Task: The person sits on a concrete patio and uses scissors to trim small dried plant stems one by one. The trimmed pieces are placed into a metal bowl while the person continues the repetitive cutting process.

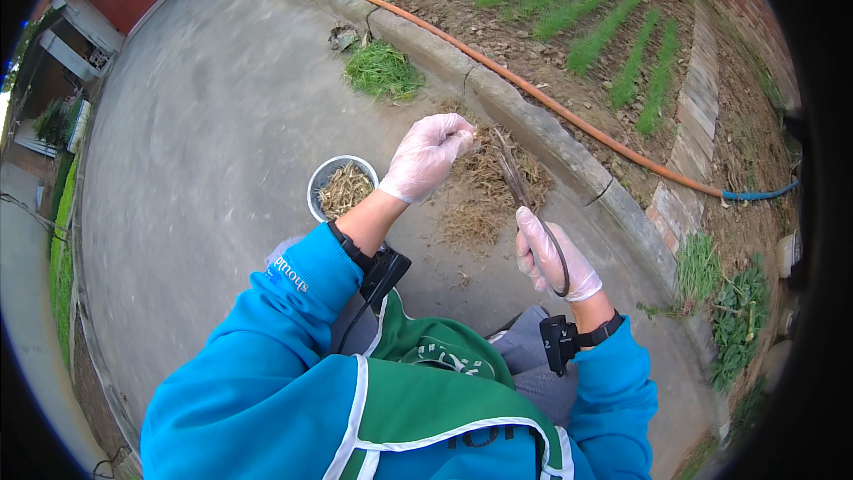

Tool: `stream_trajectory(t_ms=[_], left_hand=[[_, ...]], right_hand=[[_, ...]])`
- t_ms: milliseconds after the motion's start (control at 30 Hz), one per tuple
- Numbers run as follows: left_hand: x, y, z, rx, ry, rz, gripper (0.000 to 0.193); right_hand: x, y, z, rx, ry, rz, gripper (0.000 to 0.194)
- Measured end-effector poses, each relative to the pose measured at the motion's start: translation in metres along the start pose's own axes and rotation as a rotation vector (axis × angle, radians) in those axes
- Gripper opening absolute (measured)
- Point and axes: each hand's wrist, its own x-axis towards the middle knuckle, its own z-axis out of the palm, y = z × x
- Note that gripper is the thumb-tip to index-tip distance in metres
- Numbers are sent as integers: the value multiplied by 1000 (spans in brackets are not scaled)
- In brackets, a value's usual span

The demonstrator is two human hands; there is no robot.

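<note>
My left hand (pixel 430 155), in a clear plastic glove, pinches a small pale plant piece (pixel 475 136) with brownish root fibres, mostly hidden by the fingers. Dark metal scissors (pixel 512 177) are gripped in my gloved right hand (pixel 552 255). Their blades point away from me, tips close to the left fingertips, and a looped handle curves around the right hand. Beneath both hands a pile of dry, trimmed roots (pixel 496 170) lies on the concrete. Partly behind my left forearm stands a grey bucket (pixel 312 190) holding pale cut stalks (pixel 345 188).
A heap of cut green leaves (pixel 382 72) lies on the concrete ground (pixel 200 133). Along the stone kerb (pixel 526 121) runs an orange hose (pixel 493 65), beside a garden bed with green seedling rows (pixel 603 37). Leafy plants (pixel 740 320) lie at the right.
</note>
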Motion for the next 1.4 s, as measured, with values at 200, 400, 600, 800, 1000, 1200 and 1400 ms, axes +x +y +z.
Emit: stream_trajectory(t_ms=[200,400,600,800,1000,1200,1400], left_hand=[[-1,-8,3,69,110,80,11],[-3,-7,2,42,127,95,10],[-1,-5,1,-22,124,-11,12],[-2,-4,4,16,133,53,12],[-4,0,1,49,131,114,10],[-4,5,-1,-48,106,0,10],[-3,2,-1,-57,75,-10,11]], right_hand=[[-4,-1,7,-23,-20,-36,61],[-1,1,2,35,-3,-1,61],[-3,0,2,8,-34,-24,60],[-2,1,5,-1,-30,-28,61],[0,3,3,-4,-13,-6,63],[-3,0,2,-16,-23,-29,63],[-3,0,5,-10,-29,-18,62]])
